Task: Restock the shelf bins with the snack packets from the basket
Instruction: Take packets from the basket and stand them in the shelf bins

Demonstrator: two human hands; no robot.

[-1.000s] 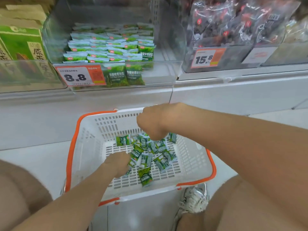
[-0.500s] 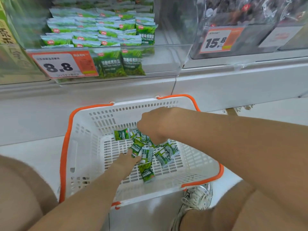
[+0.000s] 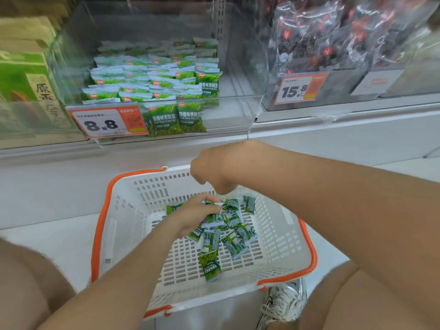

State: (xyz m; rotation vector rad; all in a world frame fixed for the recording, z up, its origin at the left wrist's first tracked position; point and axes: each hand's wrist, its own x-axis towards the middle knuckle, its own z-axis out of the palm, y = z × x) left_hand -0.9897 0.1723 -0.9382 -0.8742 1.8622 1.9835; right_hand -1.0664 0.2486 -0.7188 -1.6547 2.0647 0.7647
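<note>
A loose pile of small green snack packets [image 3: 228, 232] lies on the floor of a white basket [image 3: 102, 222] with an orange rim. The pile is gathered toward the basket's one o'clock side, and a lone packet [image 3: 210, 267] lies apart at six o'clock of it. The left hand [image 3: 192, 215] reaches in from seven o'clock and sits on the pile's ten o'clock edge, its fingers curled around a few packets in a grip. The right hand [image 3: 214, 172] hangs above the basket's far rim, at twelve o'clock of the pile, knuckles up and fingers bent downward. Its palm faces away, so whether it holds anything cannot be told. The step in hand looks like gathering a handful. To do it well, the fingers should close round several packets at once. They should squeeze just enough that the slick wrappers do not slide out, then lift clear of the basket wall before rising. The target, a clear shelf bin [image 3: 238, 67], sits at eleven o'clock above the basket. It holds rows of stocked packets [image 3: 152, 84] on its left and middle, with bare floor at its right, and a price tag [image 3: 107, 123] reading 8.8 on its front. At two o'clock a second bin [image 3: 333, 44] holds dark bags, and at nine o'clock stands a green carton [image 3: 21, 75]. A shoe [image 3: 283, 303] shows at five o'clock below the basket.
</note>
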